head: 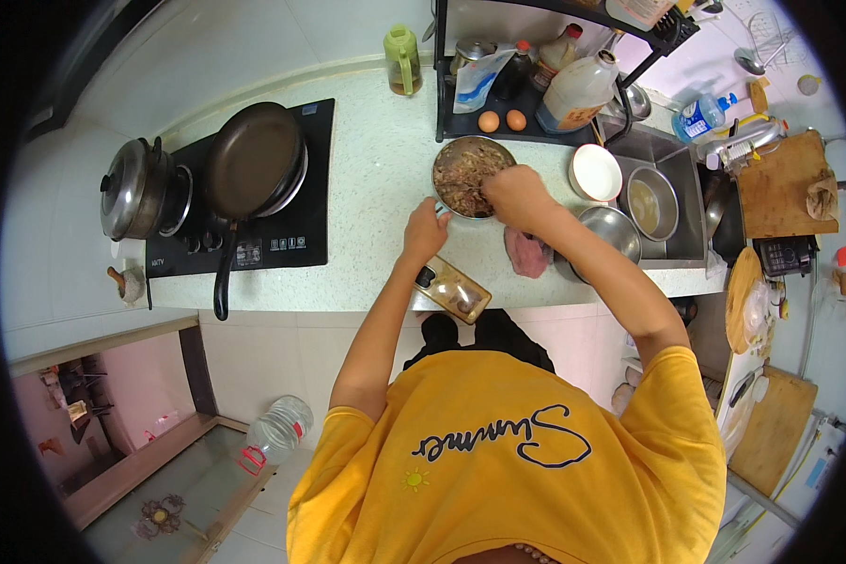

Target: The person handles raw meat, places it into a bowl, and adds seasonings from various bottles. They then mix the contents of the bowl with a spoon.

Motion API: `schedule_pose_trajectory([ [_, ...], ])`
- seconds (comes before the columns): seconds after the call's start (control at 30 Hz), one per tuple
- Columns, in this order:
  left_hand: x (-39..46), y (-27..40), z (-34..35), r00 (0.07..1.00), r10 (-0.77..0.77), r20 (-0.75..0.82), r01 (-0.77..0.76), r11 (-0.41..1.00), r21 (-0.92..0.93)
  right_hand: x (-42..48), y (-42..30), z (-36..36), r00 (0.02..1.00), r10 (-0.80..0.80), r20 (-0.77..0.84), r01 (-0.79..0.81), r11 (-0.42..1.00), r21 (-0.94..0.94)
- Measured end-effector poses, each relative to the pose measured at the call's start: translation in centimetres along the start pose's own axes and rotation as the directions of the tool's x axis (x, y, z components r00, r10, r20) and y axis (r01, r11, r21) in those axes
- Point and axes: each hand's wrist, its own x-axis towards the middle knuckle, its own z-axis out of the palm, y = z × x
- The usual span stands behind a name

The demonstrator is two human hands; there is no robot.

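Note:
A round metal bowl (438, 154) of brownish minced filling (469, 173) sits on the speckled counter in front of me. At its near left rim, my left hand (426, 229) is closed on the bowl's edge, where a small metal part shows by the fingers. My right hand (518, 196) is a fist over the bowl's right side, against the filling. A thin utensil seems to run from the fist into the filling, mostly hidden. Below the left hand lies a phone in a gold case (457, 290). A pink cloth (527, 252) lies beneath my right forearm.
Left, a black frying pan (254, 158) and a lidded pot (130, 194) stand on the cooktop (310, 247). Behind the bowl is a black rack (458, 128) with two eggs (488, 121) and bottles. Right are a white bowl (596, 173), a steel bowl (610, 233) and the sink (684, 247).

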Motion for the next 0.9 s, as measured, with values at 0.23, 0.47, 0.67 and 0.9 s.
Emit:
schedule_pose_trajectory([
  [0.23, 0.0, -0.3, -0.1, 1.000, -0.018, 0.021, 0.018, 1.000, -0.005, 4.1, 2.6, 0.5, 0.947, 0.321, -0.018, -0.321, 0.947, 0.031],
  [0.47, 0.1, -0.1, 0.0, 1.000, -0.003, 0.020, 0.002, 1.000, 0.007, 4.2, 4.3, 0.9, 0.928, 0.366, -0.063, -0.364, 0.930, 0.043],
  [0.67, -0.1, -0.2, -0.2, 0.999, -0.022, 0.034, 0.022, 1.000, -0.002, 1.7, 1.7, 1.3, 0.999, 0.015, 0.043, -0.013, 0.999, -0.034],
  [0.9, 0.0, 0.1, -0.2, 0.999, -0.032, 0.039, 0.032, 0.999, -0.013, 1.5, 6.5, 2.3, 0.962, 0.273, 0.016, -0.273, 0.962, -0.011],
])
